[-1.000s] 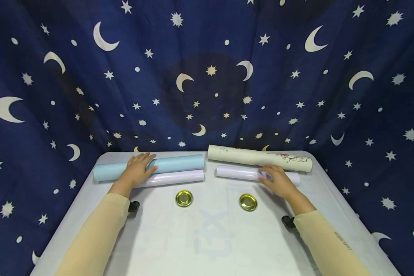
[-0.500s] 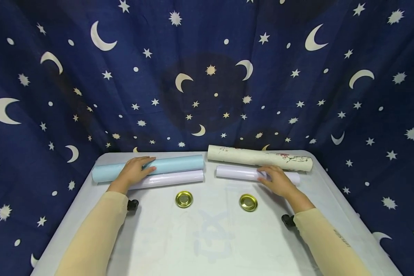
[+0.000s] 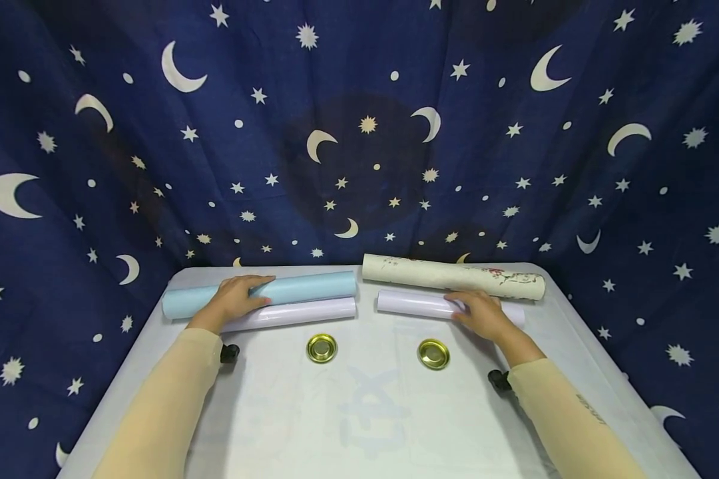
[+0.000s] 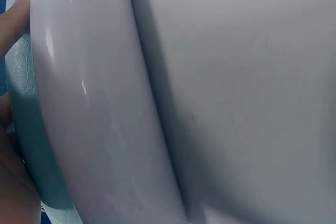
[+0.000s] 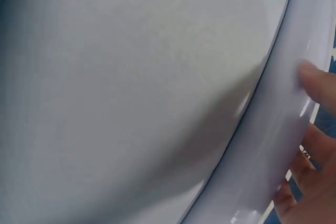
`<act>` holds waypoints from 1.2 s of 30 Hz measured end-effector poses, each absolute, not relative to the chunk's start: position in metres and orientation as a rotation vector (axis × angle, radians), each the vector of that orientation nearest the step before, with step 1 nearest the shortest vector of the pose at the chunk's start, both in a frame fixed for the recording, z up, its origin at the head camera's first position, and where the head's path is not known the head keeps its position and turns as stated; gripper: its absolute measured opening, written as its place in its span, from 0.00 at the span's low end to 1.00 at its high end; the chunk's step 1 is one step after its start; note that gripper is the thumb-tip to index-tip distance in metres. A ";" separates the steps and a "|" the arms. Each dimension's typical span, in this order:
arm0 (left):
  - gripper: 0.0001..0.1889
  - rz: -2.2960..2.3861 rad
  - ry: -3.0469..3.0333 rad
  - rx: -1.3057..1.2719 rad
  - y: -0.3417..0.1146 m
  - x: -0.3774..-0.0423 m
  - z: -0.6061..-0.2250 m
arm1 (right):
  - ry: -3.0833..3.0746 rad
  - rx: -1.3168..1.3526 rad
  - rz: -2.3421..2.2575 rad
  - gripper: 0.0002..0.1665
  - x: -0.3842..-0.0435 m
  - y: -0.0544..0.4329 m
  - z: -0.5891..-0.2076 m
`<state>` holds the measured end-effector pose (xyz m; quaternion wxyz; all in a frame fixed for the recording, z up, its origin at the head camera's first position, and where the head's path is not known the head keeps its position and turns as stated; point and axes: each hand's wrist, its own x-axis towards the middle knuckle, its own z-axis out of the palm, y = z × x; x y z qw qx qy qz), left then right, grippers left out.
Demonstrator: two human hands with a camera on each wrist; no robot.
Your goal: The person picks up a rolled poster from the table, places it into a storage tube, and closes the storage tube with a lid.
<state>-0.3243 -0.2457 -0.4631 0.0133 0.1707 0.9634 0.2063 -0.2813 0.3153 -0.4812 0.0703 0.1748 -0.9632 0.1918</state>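
Observation:
In the head view my left hand (image 3: 230,301) lies across a light blue roll (image 3: 311,286), thumb on its front side and fingers over the far side. A glossy lilac roll (image 3: 311,312) lies just in front of it; the left wrist view shows my thumb (image 4: 14,20) at the seam between the two. My right hand (image 3: 484,315) holds another glossy lilac roll (image 3: 409,303), with the thumb (image 5: 318,81) on the near side and the fingers beyond it. Behind that roll lies a thicker cream roll (image 3: 428,271) printed with dark branches and red blossoms.
Two shallow gold dishes (image 3: 321,348) stand on the white table (image 3: 299,419) in front of the rolls. A dark blue curtain (image 3: 359,173) with moons and stars rises right behind the table's back edge. Black wrist cameras (image 3: 500,380) sit under both wrists.
My left hand has shifted slightly down and its thumb has come lower on the light blue roll. The right thumb has moved in slightly; the rolls and dishes stay in place.

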 end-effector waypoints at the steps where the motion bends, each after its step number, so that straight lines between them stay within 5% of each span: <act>1: 0.33 0.634 3.000 0.531 -0.246 -0.324 -0.463 | -2.897 0.531 0.574 0.28 -0.282 0.316 -0.482; 36: 0.38 0.654 2.982 0.409 -0.243 -0.327 -0.462 | -2.895 0.629 0.682 0.28 -0.263 0.328 -0.467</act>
